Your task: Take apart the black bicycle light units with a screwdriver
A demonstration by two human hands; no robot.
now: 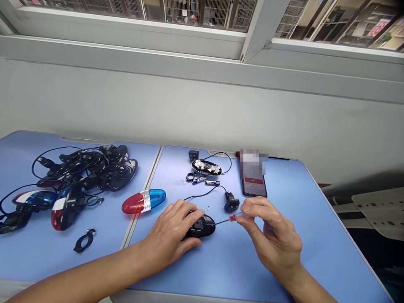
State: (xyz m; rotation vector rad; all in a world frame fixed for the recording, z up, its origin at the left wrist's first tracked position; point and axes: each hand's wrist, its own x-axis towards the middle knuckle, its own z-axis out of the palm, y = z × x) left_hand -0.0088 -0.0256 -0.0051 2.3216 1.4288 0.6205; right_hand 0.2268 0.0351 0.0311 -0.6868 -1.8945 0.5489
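1. Left forearm stretches in from the bottom-left corner, wrist low and flat.
2. Left hand (172, 233) sits palm down, fingers curled over and clamped.
3. Right forearm angles in from the bottom right, wrist cocked upward.
4. Right hand (273, 240) pinches, thumb and fingertips (249, 209) drawn tight together, pointing towards the left hand.

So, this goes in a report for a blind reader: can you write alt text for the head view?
A left hand steadies a black oval housing on a blue table while the right hand points a red-handled screwdriver at it. A red-and-blue light cover lies to the left.
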